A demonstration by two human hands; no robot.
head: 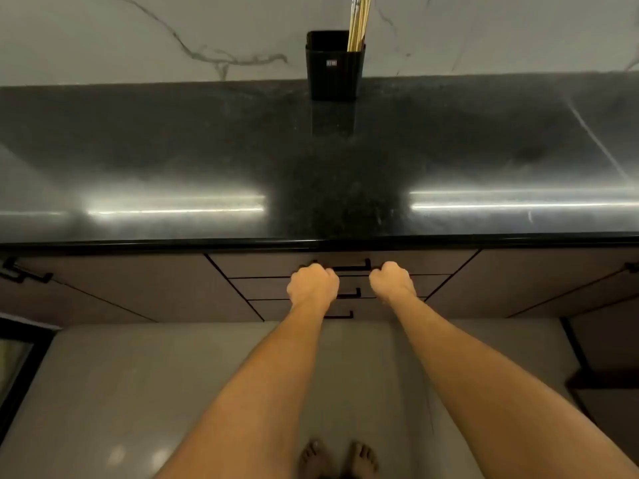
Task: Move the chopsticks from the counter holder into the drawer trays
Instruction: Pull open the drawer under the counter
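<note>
- Chopsticks [359, 25], pale yellow, stand bunched in the right rear corner of a black holder [334, 69]; their upper ends run off the top of the view.
- The holder stands upright at the back of the dark polished counter [207, 150], against the white marble wall [138, 36], and is mirrored in the stone just before it.
- Below the counter's front edge, three shallow drawers are stacked one under another, all closed; the top drawer [262, 266] carries a black bar handle [351, 267].
- The left hand [313, 283] lies knuckles up over the left end of that handle, fingers curled tightly under and out of sight, gripping the bar.
- The right hand [392, 281] is also balled into a fist, knuckles up, just beside the right end of the same handle. Its fingertips are hidden, so I cannot tell whether it has hold of the bar or only sits next to it.
- The two hands are near each other, with the middle stretch of the handle bare between them; both forearms reach straight forward.
- Wider cabinet doors flank the drawers, and the left one bears a black pull [26, 273].
- Bare feet [339, 458] stand on the pale floor [138, 392], well apart from the chopsticks on the counter above.
</note>
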